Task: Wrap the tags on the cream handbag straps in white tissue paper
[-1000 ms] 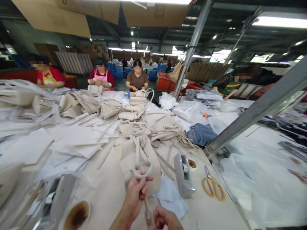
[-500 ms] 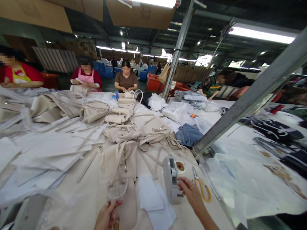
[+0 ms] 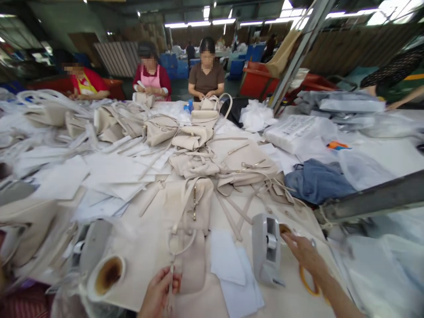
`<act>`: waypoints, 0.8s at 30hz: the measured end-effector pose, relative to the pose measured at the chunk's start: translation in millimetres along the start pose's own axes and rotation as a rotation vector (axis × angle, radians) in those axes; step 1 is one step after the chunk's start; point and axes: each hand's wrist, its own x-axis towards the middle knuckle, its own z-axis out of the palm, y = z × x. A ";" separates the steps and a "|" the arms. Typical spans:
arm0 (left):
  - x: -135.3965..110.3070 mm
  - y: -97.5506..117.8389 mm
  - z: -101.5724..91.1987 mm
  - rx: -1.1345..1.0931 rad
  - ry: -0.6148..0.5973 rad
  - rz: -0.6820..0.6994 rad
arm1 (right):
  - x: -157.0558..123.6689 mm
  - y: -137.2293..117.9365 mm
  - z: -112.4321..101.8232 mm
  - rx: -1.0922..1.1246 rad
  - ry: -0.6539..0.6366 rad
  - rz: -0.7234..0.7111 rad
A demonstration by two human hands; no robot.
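Left hand (image 3: 159, 293) fingers pinch strap (image 3: 172, 264); right hand (image 3: 303, 251) fingers released, just beside tape dispenser (image 3: 266, 249).

The strap (image 3: 172, 265) and the bag (image 3: 206, 198) are plain beige, and the clasp (image 3: 194, 204) is gold-toned. The tape dispenser (image 3: 266, 249) is grey, the scissors (image 3: 306, 285) yellow-handled, the folded cloth (image 3: 316, 181) denim blue.

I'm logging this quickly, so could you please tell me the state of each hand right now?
Left hand: closed on the beige strap.
Right hand: open, empty, beside the tape dispenser.
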 end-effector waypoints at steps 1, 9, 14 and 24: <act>-0.2 -1.6 -0.9 0.000 0.013 -0.004 | 2.7 8.5 0.5 0.007 -0.011 0.009; -10.3 -18.1 -2.2 0.049 0.013 -0.158 | 31.3 1.9 -13.3 -0.015 -0.048 0.365; -20.1 -10.9 0.7 0.034 0.005 -0.189 | -14.4 -76.7 -55.6 0.306 0.058 0.286; -18.5 -16.4 -6.5 0.060 -0.101 -0.170 | -114.8 -236.1 62.0 0.217 -0.218 -0.342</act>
